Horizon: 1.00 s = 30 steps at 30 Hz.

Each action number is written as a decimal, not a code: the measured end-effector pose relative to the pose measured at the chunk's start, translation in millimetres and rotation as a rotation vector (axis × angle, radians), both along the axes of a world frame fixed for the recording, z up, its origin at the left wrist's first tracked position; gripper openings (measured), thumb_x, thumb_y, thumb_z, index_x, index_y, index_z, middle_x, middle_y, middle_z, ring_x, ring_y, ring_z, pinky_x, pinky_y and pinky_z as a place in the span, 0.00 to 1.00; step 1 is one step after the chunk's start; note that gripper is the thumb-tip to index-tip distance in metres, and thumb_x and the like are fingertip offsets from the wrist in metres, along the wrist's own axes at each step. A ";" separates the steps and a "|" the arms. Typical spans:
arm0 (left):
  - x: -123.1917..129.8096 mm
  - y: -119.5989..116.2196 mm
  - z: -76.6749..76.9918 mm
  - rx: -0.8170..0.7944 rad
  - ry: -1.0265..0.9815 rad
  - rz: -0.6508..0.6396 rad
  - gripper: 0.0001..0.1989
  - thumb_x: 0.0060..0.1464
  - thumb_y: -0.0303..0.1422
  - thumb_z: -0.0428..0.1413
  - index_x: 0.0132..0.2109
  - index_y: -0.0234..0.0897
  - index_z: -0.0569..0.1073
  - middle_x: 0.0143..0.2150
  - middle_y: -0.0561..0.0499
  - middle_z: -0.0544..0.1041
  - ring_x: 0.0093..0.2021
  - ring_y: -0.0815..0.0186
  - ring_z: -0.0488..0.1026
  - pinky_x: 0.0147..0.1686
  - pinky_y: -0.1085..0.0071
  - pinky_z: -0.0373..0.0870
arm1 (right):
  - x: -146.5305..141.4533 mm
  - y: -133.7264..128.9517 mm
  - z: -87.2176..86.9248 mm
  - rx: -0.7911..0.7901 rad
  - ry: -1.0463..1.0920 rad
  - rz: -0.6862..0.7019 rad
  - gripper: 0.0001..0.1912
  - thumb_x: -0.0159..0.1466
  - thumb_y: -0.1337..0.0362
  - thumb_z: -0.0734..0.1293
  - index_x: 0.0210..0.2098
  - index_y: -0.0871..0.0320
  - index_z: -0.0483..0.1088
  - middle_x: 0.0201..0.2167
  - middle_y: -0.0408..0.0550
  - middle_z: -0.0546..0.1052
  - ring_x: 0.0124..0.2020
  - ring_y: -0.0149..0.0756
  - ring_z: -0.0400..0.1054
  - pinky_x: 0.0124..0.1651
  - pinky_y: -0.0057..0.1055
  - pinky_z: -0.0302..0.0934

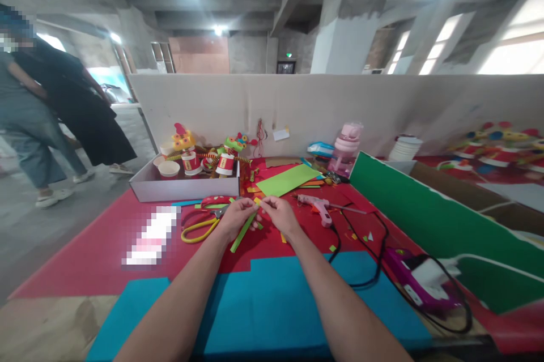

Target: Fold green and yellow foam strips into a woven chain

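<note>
My left hand [238,219] is closed at the middle of the table, with a light green paper strip [242,234] slanting down from its fingers. Fingertips meeting it, my right hand [278,216] pinches a small yellow paper piece [257,201]. Whether the strip and the yellow piece are joined is hidden by the fingers. Scissors with yellow handles [199,230] lie just left of my left hand, beside a red patterned tool [215,201]. A pink glue gun [322,210] rests to the right of my right hand. Beyond my hands lies a bright green sheet [289,179].
A white box [182,191] holds paper cups and cup figures. At right are a green-sided box [395,220], a purple power strip [420,285], black cable and a pink bottle [346,149]. Blue sheets [263,305] cover the near edge. Two people [63,90] stand at left.
</note>
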State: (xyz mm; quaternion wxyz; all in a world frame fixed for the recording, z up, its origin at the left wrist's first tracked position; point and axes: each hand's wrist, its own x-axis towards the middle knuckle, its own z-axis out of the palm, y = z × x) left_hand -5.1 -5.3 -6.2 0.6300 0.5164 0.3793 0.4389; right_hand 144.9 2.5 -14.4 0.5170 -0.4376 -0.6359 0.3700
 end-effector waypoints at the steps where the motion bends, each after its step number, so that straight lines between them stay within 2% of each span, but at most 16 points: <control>1: -0.4 0.9 -0.5 0.003 -0.004 0.015 0.18 0.44 0.42 0.64 0.32 0.35 0.66 0.22 0.52 0.75 0.17 0.71 0.70 0.17 0.77 0.65 | -0.1 0.4 -0.8 -0.006 -0.014 -0.007 0.15 0.57 0.51 0.65 0.27 0.56 0.70 0.21 0.40 0.71 0.24 0.31 0.65 0.29 0.26 0.59; 4: -1.8 3.5 -1.9 -0.005 -0.030 0.070 0.19 0.43 0.42 0.64 0.32 0.37 0.64 0.22 0.53 0.75 0.17 0.71 0.69 0.16 0.77 0.64 | 0.7 1.6 -2.4 -0.062 -0.014 -0.045 0.14 0.57 0.50 0.63 0.30 0.55 0.67 0.23 0.40 0.73 0.19 0.29 0.61 0.23 0.26 0.57; 8: -2.0 4.5 -2.4 -0.037 -0.053 0.110 0.19 0.44 0.42 0.64 0.32 0.38 0.62 0.20 0.57 0.72 0.13 0.74 0.62 0.12 0.80 0.54 | 3.7 3.5 -4.1 -0.074 0.028 -0.091 0.13 0.58 0.50 0.61 0.30 0.54 0.63 0.25 0.41 0.74 0.16 0.27 0.58 0.19 0.25 0.54; 11: -0.7 4.7 -3.8 -0.043 -0.069 0.118 0.19 0.44 0.42 0.63 0.32 0.39 0.62 0.18 0.58 0.70 0.11 0.76 0.58 0.11 0.80 0.50 | 7.8 6.5 -7.0 -0.044 -0.035 -0.124 0.13 0.58 0.52 0.61 0.28 0.55 0.66 0.23 0.42 0.74 0.20 0.29 0.62 0.23 0.26 0.56; 15: 1.2 6.6 -8.2 -0.026 -0.055 0.147 0.18 0.44 0.41 0.63 0.31 0.38 0.62 0.18 0.58 0.70 0.11 0.75 0.59 0.11 0.79 0.51 | 16.3 12.0 -10.8 -0.005 -0.333 -0.212 0.11 0.56 0.57 0.66 0.21 0.56 0.70 0.21 0.43 0.76 0.27 0.35 0.68 0.32 0.29 0.59; 18: 2.1 6.9 -10.0 -0.015 -0.052 0.151 0.18 0.43 0.41 0.63 0.30 0.38 0.61 0.18 0.57 0.71 0.11 0.75 0.59 0.11 0.78 0.52 | 27.0 13.1 -8.4 -0.034 -0.420 -0.243 0.09 0.57 0.59 0.66 0.24 0.55 0.74 0.27 0.46 0.79 0.30 0.38 0.71 0.34 0.31 0.59; 22: 2.1 5.7 -9.2 -0.055 -0.070 0.128 0.19 0.43 0.41 0.64 0.31 0.39 0.61 0.18 0.56 0.71 0.13 0.74 0.61 0.12 0.78 0.54 | 64.4 8.0 1.9 -0.032 -0.488 -0.444 0.13 0.63 0.57 0.61 0.34 0.56 0.75 0.34 0.50 0.80 0.37 0.40 0.72 0.38 0.31 0.60; 26: 1.0 6.8 -9.8 -0.033 -0.087 0.124 0.18 0.42 0.40 0.64 0.31 0.38 0.62 0.18 0.56 0.72 0.13 0.74 0.61 0.12 0.78 0.55 | 119.1 -0.3 8.6 -0.121 -0.707 -0.698 0.14 0.62 0.58 0.61 0.37 0.60 0.73 0.37 0.56 0.79 0.39 0.41 0.72 0.39 0.31 0.59; 27: 0.8 7.4 -10.4 -0.030 -0.090 0.120 0.18 0.42 0.40 0.64 0.31 0.38 0.62 0.19 0.56 0.72 0.13 0.74 0.61 0.12 0.78 0.55 | 129.2 -1.8 8.9 -0.165 -0.757 -0.721 0.15 0.61 0.57 0.62 0.38 0.61 0.73 0.37 0.58 0.79 0.39 0.43 0.72 0.38 0.31 0.59; 30: 0.3 8.8 -11.7 -0.038 -0.098 0.106 0.18 0.42 0.40 0.64 0.30 0.38 0.62 0.19 0.56 0.72 0.13 0.74 0.62 0.12 0.78 0.55 | 141.5 -2.7 6.8 -0.274 -0.881 -0.668 0.17 0.59 0.56 0.65 0.38 0.64 0.75 0.35 0.62 0.79 0.38 0.45 0.73 0.36 0.31 0.59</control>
